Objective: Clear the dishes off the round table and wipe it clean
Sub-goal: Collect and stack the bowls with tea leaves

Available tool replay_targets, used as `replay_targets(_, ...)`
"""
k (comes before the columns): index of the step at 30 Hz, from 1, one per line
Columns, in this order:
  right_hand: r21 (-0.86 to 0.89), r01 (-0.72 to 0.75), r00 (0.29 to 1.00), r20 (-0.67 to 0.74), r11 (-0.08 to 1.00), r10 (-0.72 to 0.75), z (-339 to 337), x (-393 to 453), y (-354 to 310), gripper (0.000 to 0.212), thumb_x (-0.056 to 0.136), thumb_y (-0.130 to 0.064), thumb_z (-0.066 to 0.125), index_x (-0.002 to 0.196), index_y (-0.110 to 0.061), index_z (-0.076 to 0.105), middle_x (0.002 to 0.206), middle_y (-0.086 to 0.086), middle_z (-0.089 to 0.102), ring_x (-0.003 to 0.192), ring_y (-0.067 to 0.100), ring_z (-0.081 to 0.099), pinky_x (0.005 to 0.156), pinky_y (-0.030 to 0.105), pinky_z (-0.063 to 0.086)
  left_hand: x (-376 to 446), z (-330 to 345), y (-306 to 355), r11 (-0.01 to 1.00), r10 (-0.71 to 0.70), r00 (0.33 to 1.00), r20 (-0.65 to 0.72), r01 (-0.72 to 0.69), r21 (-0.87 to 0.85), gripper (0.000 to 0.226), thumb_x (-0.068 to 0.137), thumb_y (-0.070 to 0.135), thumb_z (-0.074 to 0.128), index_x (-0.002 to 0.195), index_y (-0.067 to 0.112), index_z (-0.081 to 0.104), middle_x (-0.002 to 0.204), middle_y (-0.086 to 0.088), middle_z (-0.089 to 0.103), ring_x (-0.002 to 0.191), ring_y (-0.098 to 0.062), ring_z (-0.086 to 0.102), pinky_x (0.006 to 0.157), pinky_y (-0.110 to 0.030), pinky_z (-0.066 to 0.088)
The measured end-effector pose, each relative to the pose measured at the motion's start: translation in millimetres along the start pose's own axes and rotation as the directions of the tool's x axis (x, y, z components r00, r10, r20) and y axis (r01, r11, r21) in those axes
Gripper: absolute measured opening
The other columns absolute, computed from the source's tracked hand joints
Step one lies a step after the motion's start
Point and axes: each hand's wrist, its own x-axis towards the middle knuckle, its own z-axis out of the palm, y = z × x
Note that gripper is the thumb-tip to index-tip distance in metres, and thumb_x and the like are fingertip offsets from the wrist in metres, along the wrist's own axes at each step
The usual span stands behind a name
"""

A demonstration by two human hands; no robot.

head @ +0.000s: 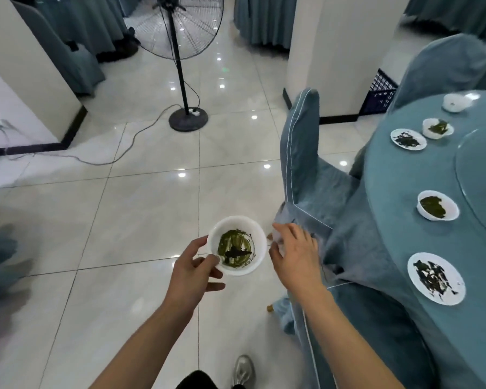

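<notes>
- Left hand: gripping white bowl at its near-left rim, thumb on the rim, fingers curled beneath; held over the tiled floor, clear of the table.
- Bowl: mouth up, roughly level, green residue inside; round, so no long axis.
- Right hand: fingers loosely spread, holding nothing, just right of the bowl against the chair cover.
- Advice: keep level while carrying; second hand under the base would steady it.
- Round table: far right, five more soiled dishes left.
</notes>
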Motion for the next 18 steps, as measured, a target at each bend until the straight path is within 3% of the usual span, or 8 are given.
replay_targets(11, -0.088, -0.262, 0.963, -0.089, 0.961, 0.254, -20, 89, 58, 0.036, 0.092, -0.027, 0.06, 0.128, -0.024, 0.057, 0.124, 0.0, 0.055, 0.109, 0.026, 0.055, 0.093, 0.043, 0.042, 129, 90, 65, 0.994, -0.01, 0.965, 0.261, -0.019, 0.109, 0.036, 0.094, 0.006, 0.06, 0.121, 0.028, 0.065, 0.08, -0.014, 0.07, 0.073, -0.024, 0.068, 0.064, -0.043, 0.063)
replay_targets(18, -0.098, -0.476, 0.875, -0.156, 0.874, 0.458, -24, 168, 93, 0.043, 0.092, -0.029, 0.059, 0.135, -0.025, 0.055, 0.131, 0.0, 0.054, 0.114, 0.026, 0.054, 0.1, 0.043, 0.038, 230, 157, 119, 0.979, -0.014, 0.892, 0.451, -0.079, 0.187, 0.035, 0.094, 0.005, 0.061, 0.117, 0.03, 0.066, 0.068, -0.009, 0.07, 0.065, -0.018, 0.069, 0.062, -0.041, 0.062)
